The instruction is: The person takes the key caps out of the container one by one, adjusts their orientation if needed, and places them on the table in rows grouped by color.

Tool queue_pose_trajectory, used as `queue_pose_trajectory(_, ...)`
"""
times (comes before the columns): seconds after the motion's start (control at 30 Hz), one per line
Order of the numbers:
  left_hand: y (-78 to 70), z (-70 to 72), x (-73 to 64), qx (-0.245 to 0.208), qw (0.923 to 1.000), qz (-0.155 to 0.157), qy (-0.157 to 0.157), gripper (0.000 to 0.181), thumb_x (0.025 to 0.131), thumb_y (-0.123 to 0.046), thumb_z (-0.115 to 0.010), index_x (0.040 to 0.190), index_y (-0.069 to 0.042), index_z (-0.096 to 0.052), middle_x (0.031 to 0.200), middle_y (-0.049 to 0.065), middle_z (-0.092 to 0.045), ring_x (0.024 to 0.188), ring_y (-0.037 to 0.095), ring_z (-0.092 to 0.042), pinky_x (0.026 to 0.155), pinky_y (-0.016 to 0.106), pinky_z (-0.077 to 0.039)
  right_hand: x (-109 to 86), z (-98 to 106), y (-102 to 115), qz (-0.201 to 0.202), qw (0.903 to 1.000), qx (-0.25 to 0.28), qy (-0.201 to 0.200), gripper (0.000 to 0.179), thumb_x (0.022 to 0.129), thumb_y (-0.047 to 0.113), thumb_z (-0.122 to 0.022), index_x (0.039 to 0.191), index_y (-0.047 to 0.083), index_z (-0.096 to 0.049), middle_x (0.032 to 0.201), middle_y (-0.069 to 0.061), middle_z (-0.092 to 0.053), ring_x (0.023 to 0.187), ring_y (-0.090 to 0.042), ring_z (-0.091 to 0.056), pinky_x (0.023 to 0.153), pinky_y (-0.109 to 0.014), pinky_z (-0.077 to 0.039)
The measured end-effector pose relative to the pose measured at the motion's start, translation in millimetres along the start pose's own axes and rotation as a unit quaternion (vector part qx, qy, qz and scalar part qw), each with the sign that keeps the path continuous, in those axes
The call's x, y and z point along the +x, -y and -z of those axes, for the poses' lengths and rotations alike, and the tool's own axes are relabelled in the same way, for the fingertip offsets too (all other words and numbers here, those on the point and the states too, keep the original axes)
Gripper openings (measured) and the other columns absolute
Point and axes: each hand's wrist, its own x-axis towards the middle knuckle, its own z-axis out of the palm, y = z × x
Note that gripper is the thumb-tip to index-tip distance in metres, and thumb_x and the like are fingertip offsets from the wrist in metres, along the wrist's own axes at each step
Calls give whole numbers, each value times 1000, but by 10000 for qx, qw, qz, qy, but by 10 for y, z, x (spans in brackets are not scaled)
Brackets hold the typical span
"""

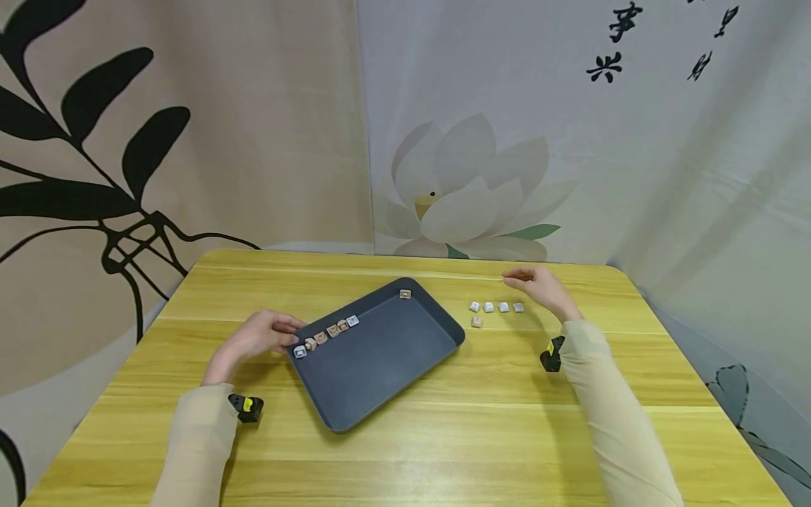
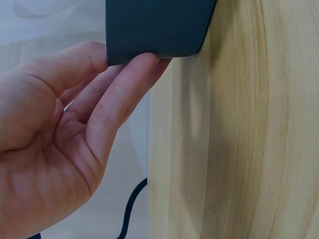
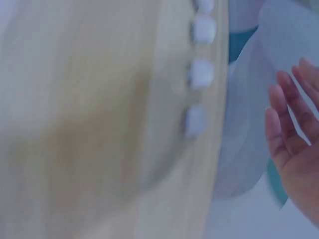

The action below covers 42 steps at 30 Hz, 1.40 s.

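My left hand (image 1: 262,334) pinches the left end of a dark grey rectangular tray (image 1: 380,366), thumb on one side of the rim and fingers on the other. In the left wrist view the tray wall (image 2: 159,30) sits between the fingertips. Inside the tray, a row of several brown and white keycaps (image 1: 321,338) runs along the far left side, and one brown keycap (image 1: 405,294) lies near the far corner. My right hand (image 1: 541,287) hovers with relaxed fingers, holding nothing, just beyond a row of white keycaps (image 1: 503,307) on the table.
One light brown keycap (image 1: 476,322) lies in front of the white row, right of the tray. The wooden table (image 1: 443,451) reaches back to a printed curtain (image 1: 304,127). Each wrist wears a small black camera, such as the right one (image 1: 552,354).
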Motion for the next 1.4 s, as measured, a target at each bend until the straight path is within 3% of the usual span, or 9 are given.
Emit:
queue_pose_trajectory(0.33,-18,6,-3,71,10000,14,24,34,90,1,-57,123,11,-57,111,30,-65,86,22,-69,71,33,-61,312,-444,809,1207,9908,560,233,33,95,26,-58,119,4,-64,116,-15,-67,106,-38,-59,89,-41,-51)
queue_pose_trajectory(0.67,-32,-1,-6,138,9999,81,11,33,90,2,-57,122,10,-58,108,28,-65,84,22,-69,71,33,-61,574,-1083,1491,2171,9726,295,777,20,93,21,-62,107,10,-71,103,-7,-72,93,-17,-65,83,-30,-55)
queue_pose_trajectory(0.87,-18,-2,8,226,9997,61,-2,33,90,2,-56,122,10,-57,106,28,-66,82,21,-68,71,33,-61,655,-1445,1669,2180,9674,296,1257,20,92,20,-62,108,11,-71,105,-5,-72,94,-14,-64,77,-21,-52)
queue_pose_trajectory(1.03,-31,-4,5,220,9998,21,9,32,90,2,-56,121,10,-58,106,27,-66,81,20,-68,71,34,-61,679,-1653,1724,2149,9647,286,1495,22,92,19,-62,108,7,-71,106,-5,-71,95,-14,-65,79,-21,-53)
queue_pose_trajectory(1.27,-27,4,6,154,9999,33,52,33,90,1,-57,121,10,-58,106,27,-66,81,20,-68,71,33,-61,697,-1787,1697,1921,9640,247,1823,18,89,17,-66,104,9,-72,105,-5,-72,93,-11,-67,79,-20,-55)
queue_pose_trajectory(1.4,-14,27,0,73,9998,-158,133,31,90,-2,-59,119,8,-60,101,24,-68,77,17,-68,68,32,-60,706,-1809,1684,1854,9612,185,2034,18,88,14,-68,104,9,-73,105,-7,-73,93,-12,-68,79,-20,-56)
